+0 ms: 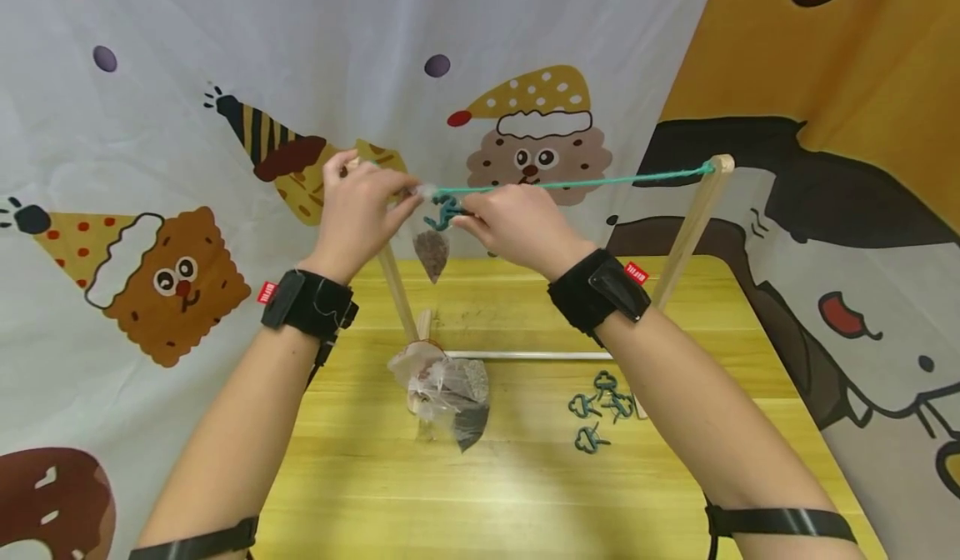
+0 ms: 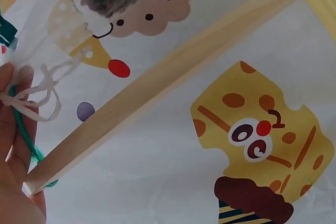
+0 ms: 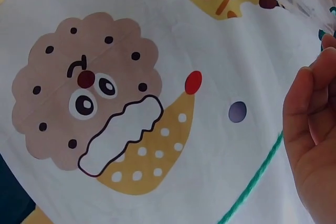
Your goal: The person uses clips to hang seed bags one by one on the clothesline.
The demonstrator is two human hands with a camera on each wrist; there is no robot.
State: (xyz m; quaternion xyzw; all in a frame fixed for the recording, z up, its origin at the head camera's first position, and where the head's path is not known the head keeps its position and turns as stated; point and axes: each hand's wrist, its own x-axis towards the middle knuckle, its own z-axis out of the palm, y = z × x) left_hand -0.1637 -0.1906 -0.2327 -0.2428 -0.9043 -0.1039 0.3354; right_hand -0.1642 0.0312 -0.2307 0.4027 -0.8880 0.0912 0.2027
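A green cord runs between the tops of two wooden posts. My left hand pinches the gathered neck of a small clear plastic bag against the cord. Brown crumbly stuff fills the hanging bag's bottom, and a white tie loops round its neck in the left wrist view. Between the thumb and fingers of my right hand is a teal plastic clip, held at the bag's neck just under the cord. Whether the clip bites on the cord cannot be made out.
On the wooden table lie several more teal clips at right and filled plastic bags near the left post's foot. The right post stands beyond my right forearm. A white rod joins the posts low down.
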